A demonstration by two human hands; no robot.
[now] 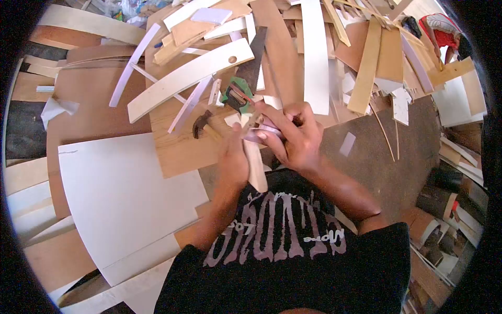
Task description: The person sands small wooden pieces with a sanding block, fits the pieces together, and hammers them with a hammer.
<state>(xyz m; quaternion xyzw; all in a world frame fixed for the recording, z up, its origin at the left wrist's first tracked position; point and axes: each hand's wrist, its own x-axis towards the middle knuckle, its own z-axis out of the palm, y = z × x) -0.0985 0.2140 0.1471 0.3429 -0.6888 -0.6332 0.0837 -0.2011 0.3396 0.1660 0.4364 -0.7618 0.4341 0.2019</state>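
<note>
In front of my chest, my left hand [234,158] is closed around a pale wooden strip [255,170] that points down toward my shirt. My right hand [299,135] is closed at the strip's upper end, its fingers bent around a small lilac-coloured piece [267,131] whose kind I cannot make out. Just beyond the hands lies a handsaw with a green handle [238,95] and a dark blade [254,58]. Left of it, a hammer [201,125] rests on the board, its wooden handle running toward my left hand.
A curved white board with a hole [191,78] lies across the pile beyond. At the left is a large white sheet [128,201]. Wood offcuts [368,68] are heaped at the back right. Another person in red [444,37] is at the far right.
</note>
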